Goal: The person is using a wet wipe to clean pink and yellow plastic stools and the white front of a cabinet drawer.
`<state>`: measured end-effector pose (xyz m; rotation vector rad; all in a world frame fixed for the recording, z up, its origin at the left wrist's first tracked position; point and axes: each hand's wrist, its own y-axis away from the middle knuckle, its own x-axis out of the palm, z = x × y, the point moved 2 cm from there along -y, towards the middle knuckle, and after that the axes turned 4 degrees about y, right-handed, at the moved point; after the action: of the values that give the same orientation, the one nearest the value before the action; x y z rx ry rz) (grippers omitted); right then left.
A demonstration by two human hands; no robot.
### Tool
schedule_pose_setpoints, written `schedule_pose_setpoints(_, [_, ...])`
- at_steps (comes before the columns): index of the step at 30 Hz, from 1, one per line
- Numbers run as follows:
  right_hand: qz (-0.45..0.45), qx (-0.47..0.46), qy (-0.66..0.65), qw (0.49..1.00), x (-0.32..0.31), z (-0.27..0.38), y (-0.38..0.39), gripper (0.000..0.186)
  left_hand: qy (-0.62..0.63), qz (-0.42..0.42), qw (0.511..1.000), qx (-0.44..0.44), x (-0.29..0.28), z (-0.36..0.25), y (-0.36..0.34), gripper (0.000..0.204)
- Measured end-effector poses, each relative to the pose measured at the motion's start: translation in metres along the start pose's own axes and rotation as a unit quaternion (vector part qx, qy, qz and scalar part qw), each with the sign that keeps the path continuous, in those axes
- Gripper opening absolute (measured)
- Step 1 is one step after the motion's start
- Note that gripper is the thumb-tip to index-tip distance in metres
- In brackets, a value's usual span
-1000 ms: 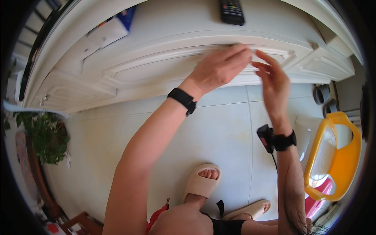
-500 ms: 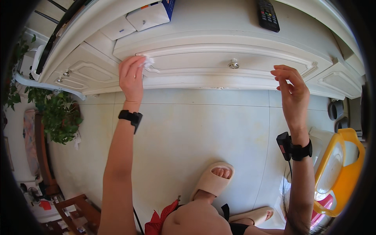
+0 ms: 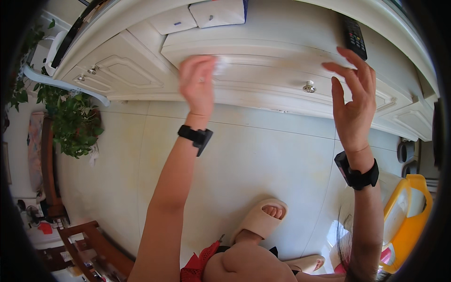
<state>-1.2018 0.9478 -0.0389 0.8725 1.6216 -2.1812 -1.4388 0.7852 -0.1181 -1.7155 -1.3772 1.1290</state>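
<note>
My left hand (image 3: 196,89), a little blurred, grips a crumpled white tissue (image 3: 221,65) between its fingertips. It is at the left part of a cream drawer front (image 3: 263,77); whether the tissue touches the panel I cannot tell. A round crystal-like knob (image 3: 309,86) sits on the drawer, between my two hands. My right hand (image 3: 354,105) is raised in front of the drawer's right part, fingers apart and holding nothing. Just beyond its fingertips, a black remote control (image 3: 355,38) lies on the open shelf above the drawer.
White tissue packs (image 3: 218,13) rest on the shelf at the left. Leafy green plants (image 3: 75,124) stand at far left, near a wooden chair (image 3: 96,249). A yellow and white plastic seat (image 3: 408,225) is at lower right, with dark slippers (image 3: 406,151) beyond it.
My left hand has moved right along the drawer with the tissue. My right hand has lifted toward the remote control and its fingers have spread. The view has shifted somewhat.
</note>
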Motion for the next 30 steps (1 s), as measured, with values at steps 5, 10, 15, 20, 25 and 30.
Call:
schedule_pose_setpoints(5, [0.072,0.046,0.03,0.996,0.014,-0.002,0.008,0.057,0.02,-0.075,0.977,-0.199,-0.03,0.033,0.005,0.021])
schedule_pose_setpoints(10, [0.084,0.032,0.039,0.995,0.009,-0.004,0.006,0.057,0.006,-0.196,0.957,-0.214,-0.019,0.023,-0.017,0.022])
schedule_pose_setpoints(15, [0.061,0.051,0.027,0.996,0.02,0.01,0.007,0.06,0.025,-0.132,0.98,-0.147,0.021,-0.027,-0.003,0.021])
schedule_pose_setpoints(20, [0.074,0.025,0.041,0.996,0.011,-0.002,0.011,0.063,0.011,0.006,1.0,0.003,0.015,-0.032,-0.013,0.02])
schedule_pose_setpoints(25, [0.061,0.029,0.023,0.997,0.016,0.005,0.011,0.062,-0.146,-0.047,0.988,-0.014,-0.049,0.023,-0.038,0.02])
schedule_pose_setpoints(30, [0.041,0.042,0.022,0.998,0.014,0.004,0.012,0.061,-0.112,-0.124,0.986,-0.004,-0.022,0.03,-0.018,0.021])
